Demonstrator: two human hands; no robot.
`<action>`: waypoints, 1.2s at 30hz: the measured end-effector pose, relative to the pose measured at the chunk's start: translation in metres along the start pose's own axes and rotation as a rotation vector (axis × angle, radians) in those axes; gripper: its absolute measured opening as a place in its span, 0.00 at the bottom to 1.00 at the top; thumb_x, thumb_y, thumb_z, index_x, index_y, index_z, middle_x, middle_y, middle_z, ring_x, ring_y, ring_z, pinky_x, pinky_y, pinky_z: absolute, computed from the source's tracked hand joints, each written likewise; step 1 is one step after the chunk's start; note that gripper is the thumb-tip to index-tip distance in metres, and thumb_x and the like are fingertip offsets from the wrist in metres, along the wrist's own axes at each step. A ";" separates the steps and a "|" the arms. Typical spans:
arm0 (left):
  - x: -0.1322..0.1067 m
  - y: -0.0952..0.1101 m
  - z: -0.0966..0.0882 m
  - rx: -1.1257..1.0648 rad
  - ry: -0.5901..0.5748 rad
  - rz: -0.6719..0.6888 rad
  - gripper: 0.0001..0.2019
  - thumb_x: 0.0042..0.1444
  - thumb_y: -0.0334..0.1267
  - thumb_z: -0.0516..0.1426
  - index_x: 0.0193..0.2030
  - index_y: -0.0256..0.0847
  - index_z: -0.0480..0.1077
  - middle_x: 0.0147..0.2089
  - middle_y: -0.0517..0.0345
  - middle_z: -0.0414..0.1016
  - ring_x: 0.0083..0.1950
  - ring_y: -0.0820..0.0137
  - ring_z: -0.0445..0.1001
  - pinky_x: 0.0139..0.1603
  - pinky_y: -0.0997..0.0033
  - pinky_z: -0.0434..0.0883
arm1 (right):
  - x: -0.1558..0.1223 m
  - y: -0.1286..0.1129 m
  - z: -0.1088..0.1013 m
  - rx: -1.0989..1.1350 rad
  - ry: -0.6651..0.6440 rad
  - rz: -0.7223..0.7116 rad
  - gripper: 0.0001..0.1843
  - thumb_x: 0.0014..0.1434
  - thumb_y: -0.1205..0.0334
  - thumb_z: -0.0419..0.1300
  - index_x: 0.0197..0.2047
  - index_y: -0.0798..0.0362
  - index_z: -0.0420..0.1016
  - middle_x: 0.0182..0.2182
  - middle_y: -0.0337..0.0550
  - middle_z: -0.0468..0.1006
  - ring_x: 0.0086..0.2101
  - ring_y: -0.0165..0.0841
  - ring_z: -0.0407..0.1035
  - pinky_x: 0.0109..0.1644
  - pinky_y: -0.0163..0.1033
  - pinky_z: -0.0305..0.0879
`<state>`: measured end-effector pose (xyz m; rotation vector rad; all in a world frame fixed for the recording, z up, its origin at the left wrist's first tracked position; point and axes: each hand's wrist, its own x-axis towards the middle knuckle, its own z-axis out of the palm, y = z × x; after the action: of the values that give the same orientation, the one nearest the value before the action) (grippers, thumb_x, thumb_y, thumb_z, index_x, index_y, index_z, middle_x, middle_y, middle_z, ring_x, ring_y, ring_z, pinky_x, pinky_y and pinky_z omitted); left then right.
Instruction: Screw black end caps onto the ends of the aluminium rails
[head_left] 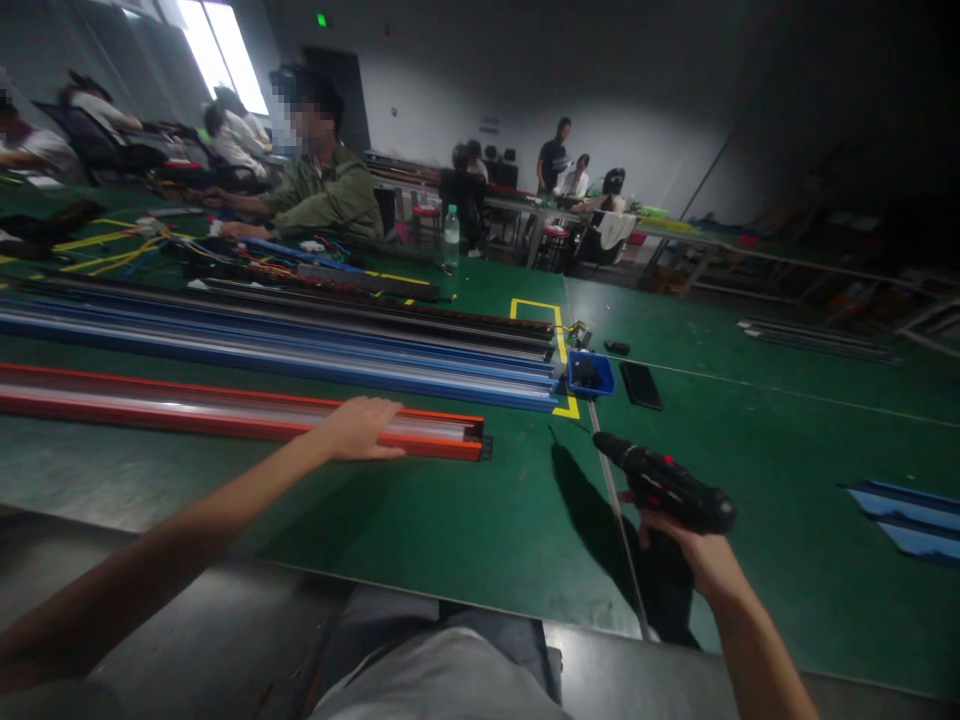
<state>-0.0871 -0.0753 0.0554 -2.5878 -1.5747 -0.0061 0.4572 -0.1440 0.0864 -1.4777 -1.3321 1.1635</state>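
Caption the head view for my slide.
Left hand on an orange rail, right hand holding a drill above a green table.

The long orange-red channel (225, 414) looks like coated metal, smooth and glossy, with a pale, shiny inner face; its small black end cap (487, 447) looks like plastic. The black pistol-shaped drill (667, 487) has a mostly matt, plastic-looking casing. The long blue bars (300, 364) carry a metallic sheen. The green bench (465, 520) is smooth, faintly glossy; the small blue rectangular tray (594, 390) appears plastic, the grey garment (450, 680) matt cloth.
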 end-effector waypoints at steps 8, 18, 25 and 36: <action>0.021 0.027 -0.002 0.068 0.010 0.046 0.41 0.62 0.65 0.54 0.63 0.25 0.68 0.56 0.29 0.78 0.53 0.48 0.80 0.51 0.54 0.75 | 0.004 0.012 -0.002 -0.892 0.227 -0.370 0.37 0.55 0.57 0.62 0.67 0.56 0.71 0.45 0.54 0.86 0.43 0.52 0.81 0.40 0.45 0.74; 0.036 0.039 -0.004 0.050 0.025 0.109 0.39 0.63 0.65 0.53 0.61 0.25 0.69 0.54 0.31 0.79 0.52 0.49 0.80 0.51 0.55 0.75 | 0.029 0.003 0.024 -1.395 -0.047 -0.280 0.39 0.59 0.68 0.59 0.74 0.52 0.60 0.56 0.56 0.80 0.41 0.47 0.82 0.39 0.42 0.74; 0.041 0.040 -0.004 0.043 0.034 0.149 0.38 0.63 0.64 0.55 0.63 0.26 0.68 0.56 0.32 0.78 0.54 0.50 0.80 0.53 0.55 0.76 | 0.055 -0.009 0.009 -1.514 -0.250 -0.384 0.37 0.60 0.74 0.55 0.73 0.56 0.58 0.52 0.57 0.80 0.39 0.45 0.82 0.40 0.43 0.73; 0.040 0.059 -0.004 -0.042 0.047 0.206 0.39 0.62 0.64 0.55 0.62 0.26 0.69 0.56 0.28 0.77 0.53 0.48 0.80 0.52 0.51 0.77 | 0.069 -0.028 -0.022 -0.990 -0.546 -0.335 0.44 0.53 0.67 0.67 0.73 0.52 0.63 0.56 0.54 0.78 0.52 0.43 0.77 0.56 0.45 0.73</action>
<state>-0.0166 -0.0671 0.0566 -2.7481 -1.2996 -0.0826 0.4728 -0.0722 0.1112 -1.4901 -2.6728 0.7011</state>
